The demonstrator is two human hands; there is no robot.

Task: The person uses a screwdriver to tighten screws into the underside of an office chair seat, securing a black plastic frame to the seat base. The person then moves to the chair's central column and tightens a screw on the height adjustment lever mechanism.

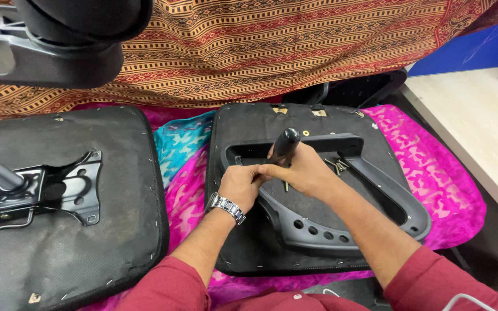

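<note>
Head view: the person's right hand (304, 170) is wrapped tightly around the black handle of a screwdriver (285, 145), which stands nearly upright with its tip down on the underside of a black chair seat (246, 242). The left hand (242, 185), a metal wristwatch (226, 206) on its wrist, has its fingers pinched together low at the shaft; whatever small piece it may be holding is hidden by the fingers, so this cannot be told. The tool works just inside a black plastic armrest bracket (318, 230) that lies as a frame on the seat. A small heap of loose screws (338, 166) rests on the seat just beside the right hand. The seat lies on pink and turquoise cloth (445, 190).

To the left, well apart, a second upturned seat (59, 247) carries a metal mounting plate (79, 187) with a gas-lift column. A patterned orange fabric (289, 52) hangs behind, and a pale tabletop (479, 126) shows at the right edge.

Judged from this — the tip could slip off the screw head if the tool tilts, and it might jab the left fingers held so close. The unfastened bracket could shift under pressure and throw the holes out of line. The loose screws lie near the working wrist — a nudge could scatter them into the cloth.
</note>
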